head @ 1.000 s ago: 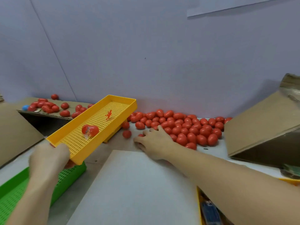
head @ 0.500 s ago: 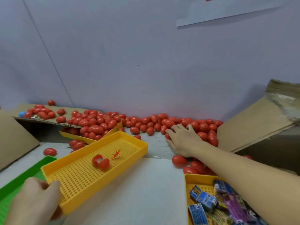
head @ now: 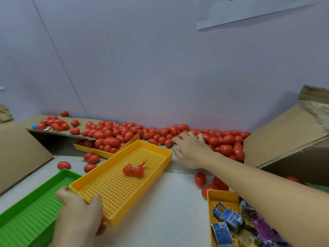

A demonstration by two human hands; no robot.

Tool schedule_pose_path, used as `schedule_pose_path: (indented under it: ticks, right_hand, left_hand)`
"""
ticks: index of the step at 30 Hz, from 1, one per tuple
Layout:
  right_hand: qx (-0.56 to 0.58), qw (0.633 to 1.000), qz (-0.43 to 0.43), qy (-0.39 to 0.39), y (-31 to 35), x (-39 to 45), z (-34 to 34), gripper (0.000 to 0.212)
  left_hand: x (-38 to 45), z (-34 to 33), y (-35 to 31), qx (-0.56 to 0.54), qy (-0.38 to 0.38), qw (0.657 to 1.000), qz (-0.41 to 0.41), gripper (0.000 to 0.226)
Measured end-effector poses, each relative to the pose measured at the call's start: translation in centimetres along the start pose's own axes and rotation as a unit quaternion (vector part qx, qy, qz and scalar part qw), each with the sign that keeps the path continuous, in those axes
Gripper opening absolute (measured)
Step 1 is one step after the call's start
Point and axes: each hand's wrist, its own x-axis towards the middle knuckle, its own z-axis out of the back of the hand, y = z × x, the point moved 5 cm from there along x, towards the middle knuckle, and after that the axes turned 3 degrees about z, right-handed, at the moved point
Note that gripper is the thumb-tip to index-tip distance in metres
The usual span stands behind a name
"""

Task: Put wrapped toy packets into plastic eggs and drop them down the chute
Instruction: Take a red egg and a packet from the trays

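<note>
Left hand (head: 81, 213) grips yellow tray (head: 114, 196); right hand (head: 191, 151) outstretched.

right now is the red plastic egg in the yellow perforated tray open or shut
Open: the red plastic egg lies as two hinged halves side by side on the yellow perforated tray, gripped by the left hand.

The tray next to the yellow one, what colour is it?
Green, seen best in the head view.

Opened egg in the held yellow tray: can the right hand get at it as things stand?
Probably yes. The opened egg lies uncovered in the yellow tray, which the left hand grips. The right hand rests open just past the tray's far corner, nothing between.
</note>
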Motion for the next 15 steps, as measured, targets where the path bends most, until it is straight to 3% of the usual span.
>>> schedule_pose_path:
  ticks: [2, 10, 15]
  right_hand:
    - [0.038, 0.999, -0.019, -0.002, -0.6, -0.2, 0.4, 0.042]
    - [0.164, 0.98, -0.067, -0.086, -4.1, -1.7, 3.4, 0.032]
    - [0.204, 0.971, -0.067, -0.104, -5.6, -2.9, 3.8, 0.034]
  left_hand:
    - [0.6, -2.1, -2.6, -0.011, 0.027, 1.0, 0.006, 0.059]
    - [2.5, -5.0, -4.7, -0.206, 0.073, 0.976, 0.02, 0.048]
    - [0.5, -5.3, -4.9, -0.297, 0.095, 0.949, 0.056, 0.069]
